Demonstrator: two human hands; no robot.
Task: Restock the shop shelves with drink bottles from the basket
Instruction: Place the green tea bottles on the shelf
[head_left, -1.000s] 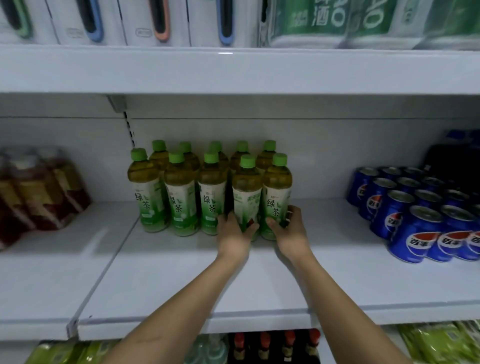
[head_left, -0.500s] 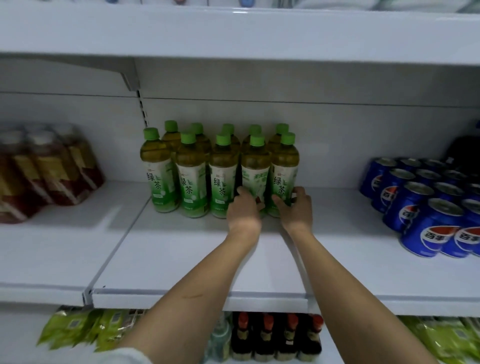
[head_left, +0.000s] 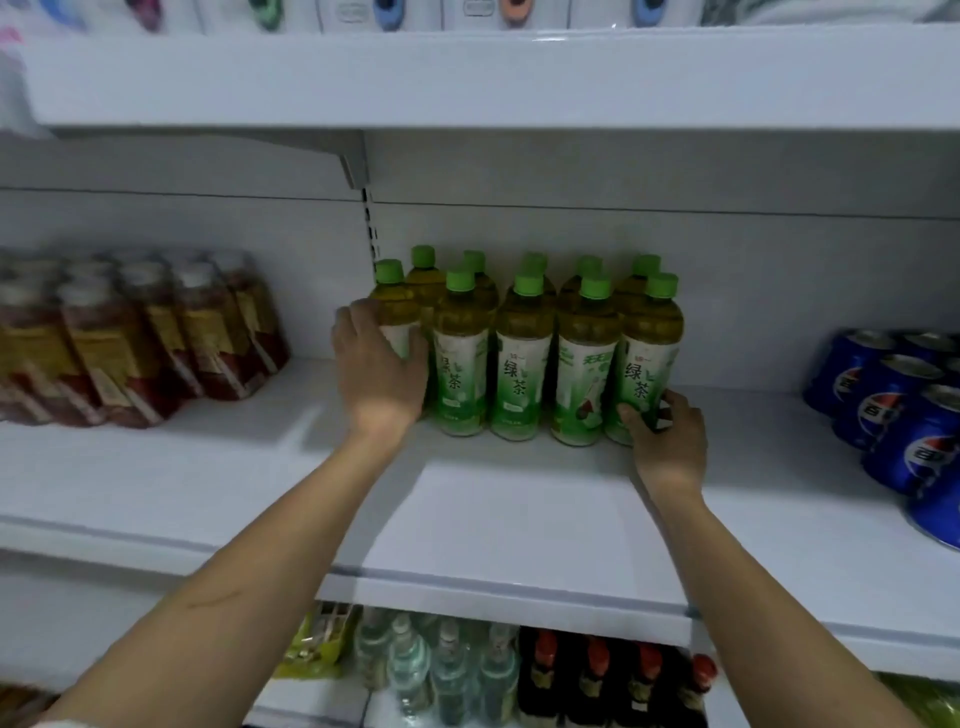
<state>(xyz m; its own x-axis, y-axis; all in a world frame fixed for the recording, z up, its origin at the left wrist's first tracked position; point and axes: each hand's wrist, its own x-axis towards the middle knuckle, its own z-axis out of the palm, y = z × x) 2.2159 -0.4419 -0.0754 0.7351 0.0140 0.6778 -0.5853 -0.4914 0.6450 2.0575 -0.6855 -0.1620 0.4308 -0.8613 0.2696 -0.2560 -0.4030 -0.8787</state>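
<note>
The green tea bottles (head_left: 524, 358) stand on the middle shelf (head_left: 509, 525), far back by the white wall. They stand straight up, long way up and down, with green caps on top. There are two rows, five in the near row and more behind, all packed close and touching. Most labels face the near side. The left hand (head_left: 382, 371) is wrapped around the far-left bottle (head_left: 395, 317) of the near row, fingers curled on its left side and thumb on the front. The right hand (head_left: 667, 431) holds the bottom of the far-right bottle (head_left: 647, 358), thumb on the front and fingers curled around its right side. Both arms reach across the bare near part of the shelf. To the left, on the next shelf board, stand red drink bottles (head_left: 150, 338) with yellow labels, a little blurry. To the right, well apart from the tea, stand blue cans (head_left: 893, 410) in rows. The shelf above (head_left: 493, 78) hangs over the caps, with white boxes on top of it. Below, on the lower shelf, are clear bottles (head_left: 441, 670), dark bottles with red caps (head_left: 597, 680), and yellow-green packs (head_left: 317, 644).
</note>
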